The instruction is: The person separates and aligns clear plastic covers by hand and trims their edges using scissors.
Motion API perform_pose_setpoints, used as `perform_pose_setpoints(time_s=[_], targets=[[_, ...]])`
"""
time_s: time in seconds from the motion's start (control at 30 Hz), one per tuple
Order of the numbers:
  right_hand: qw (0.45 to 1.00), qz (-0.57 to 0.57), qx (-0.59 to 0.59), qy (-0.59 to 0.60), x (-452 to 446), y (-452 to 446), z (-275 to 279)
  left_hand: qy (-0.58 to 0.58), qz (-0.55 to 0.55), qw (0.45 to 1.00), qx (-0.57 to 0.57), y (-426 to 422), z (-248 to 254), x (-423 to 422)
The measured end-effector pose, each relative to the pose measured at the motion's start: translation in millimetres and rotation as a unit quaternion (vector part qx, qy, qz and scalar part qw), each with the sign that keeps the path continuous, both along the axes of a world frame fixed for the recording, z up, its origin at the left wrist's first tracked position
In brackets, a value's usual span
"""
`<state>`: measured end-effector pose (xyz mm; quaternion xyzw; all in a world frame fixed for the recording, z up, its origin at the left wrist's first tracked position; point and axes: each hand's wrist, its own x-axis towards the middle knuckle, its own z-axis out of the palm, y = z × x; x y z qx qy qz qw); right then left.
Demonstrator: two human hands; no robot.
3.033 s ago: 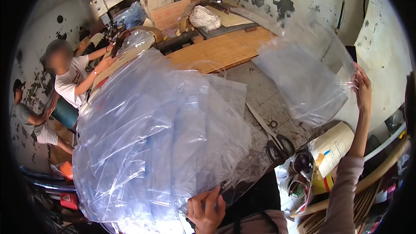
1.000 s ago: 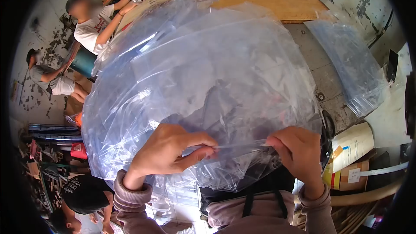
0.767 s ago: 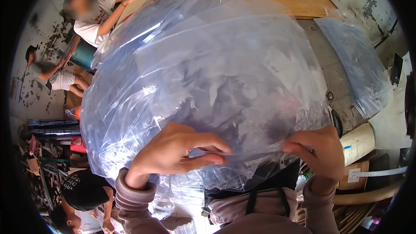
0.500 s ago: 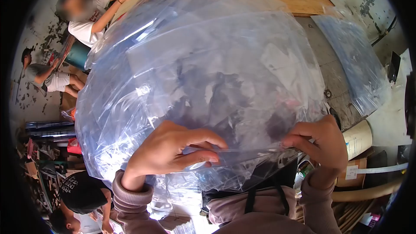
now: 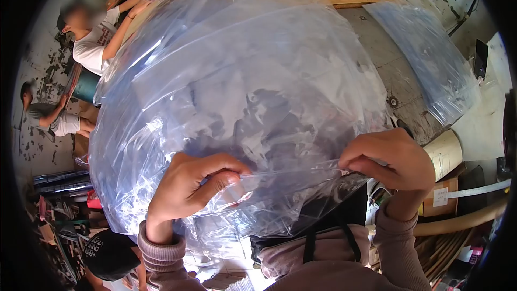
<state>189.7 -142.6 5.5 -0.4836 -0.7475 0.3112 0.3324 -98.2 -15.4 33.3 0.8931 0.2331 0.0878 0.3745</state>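
Right hand (image 5: 386, 159) off the side stack (image 5: 425, 54), now pinching the clear plastic sheet (image 5: 291, 129) by its near edge; left hand (image 5: 202, 183) pinches too. Sheet tops the heap (image 5: 121, 151) on the worktop (image 5: 385, 48), edge held two-handed.

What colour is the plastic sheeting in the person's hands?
The plastic sheeting is clear, with a pale bluish-grey tint, seen in the head view.

Clear plastic sheets (image 5: 258, 64) on grey table (image 5: 385, 64)

Gap: 1 tabletop strip (image 5: 397, 73) | obstacles: sheet heap (image 5: 258, 64) left, plastic stack (image 5: 431, 56) right
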Motion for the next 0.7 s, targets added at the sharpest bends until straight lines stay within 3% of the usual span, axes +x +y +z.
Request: perform_pose_setpoints(time_s=[0.2,0.27,0.3,0.37,0.47,0.57,0.7], targets=[[0.996,-0.054,0.064,-0.040,19.7,-14.2,2.6,-0.059,0.007,0.998,0.001,5.7,-6.5,-5.8],[0.989,-0.135,0.058,0.016,24.9,-15.7,-2.6,-0.033,0.081,0.990,-0.114,4.2,-3.0,-7.6],[0.989,-0.137,0.057,0.016,25.2,-14.9,-5.8,-0.043,0.083,0.987,-0.132,2.7,0.6,-4.8],[0.973,-0.184,0.015,0.140,23.4,-10.9,-10.6,-0.042,0.095,0.983,-0.151,3.1,2.3,-5.7],[0.967,-0.197,-0.023,0.161,25.3,-2.0,-9.1,-0.042,0.114,0.976,-0.183,3.6,4.0,-5.2],[0.974,-0.218,-0.010,0.068,23.5,3.7,-7.3,-0.046,0.123,0.973,-0.192,3.9,2.8,-5.4],[0.977,-0.205,-0.010,0.066,27.6,10.7,-19.7,-0.050,0.119,0.974,-0.183,5.5,-0.5,-7.8]])
